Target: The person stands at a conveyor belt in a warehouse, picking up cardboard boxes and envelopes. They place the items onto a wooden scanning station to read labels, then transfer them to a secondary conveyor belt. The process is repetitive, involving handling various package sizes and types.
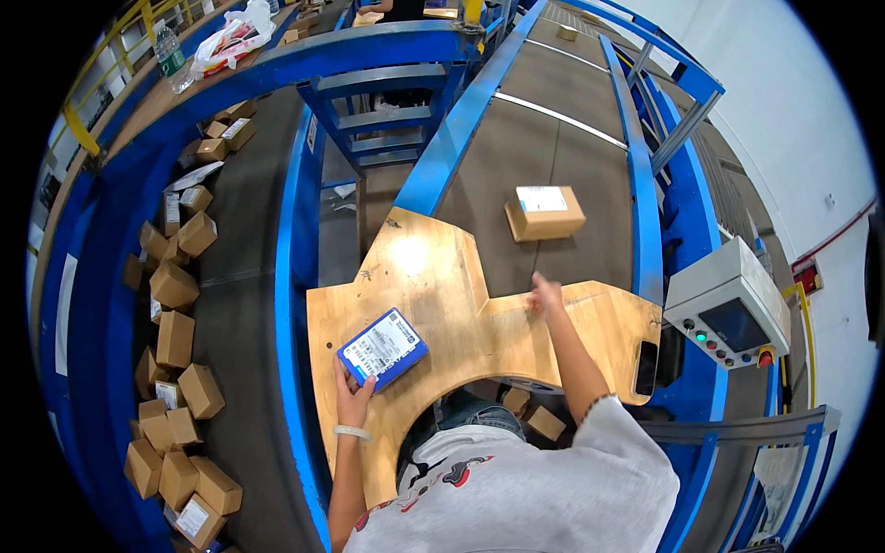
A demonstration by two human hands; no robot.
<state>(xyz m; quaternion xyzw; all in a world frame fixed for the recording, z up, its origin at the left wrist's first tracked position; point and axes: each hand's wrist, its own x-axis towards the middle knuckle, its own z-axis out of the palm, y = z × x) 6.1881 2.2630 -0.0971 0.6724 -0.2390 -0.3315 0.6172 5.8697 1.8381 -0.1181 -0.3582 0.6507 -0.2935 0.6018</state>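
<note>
My left hand (353,394) grips the near left corner of a blue box (383,348) with a white label on top. The box rests on the left part of a curved wooden worktop (433,295). At the worktop's far edge, my right hand (546,295) reaches toward the belt, a finger stretched forward and nothing in it; it is slightly blurred. Beyond its fingertips, not touched, a brown cardboard box (546,226) with a white label lies on the dark conveyor belt (516,129).
A phone (646,369) lies at the worktop's right end, near a grey control panel (728,309). On the left, a lower belt (244,369) carries many brown cartons (175,338). A bottle (170,55) and plastic bag (232,39) sit upper left. Blue steel rails (466,111) border the belt.
</note>
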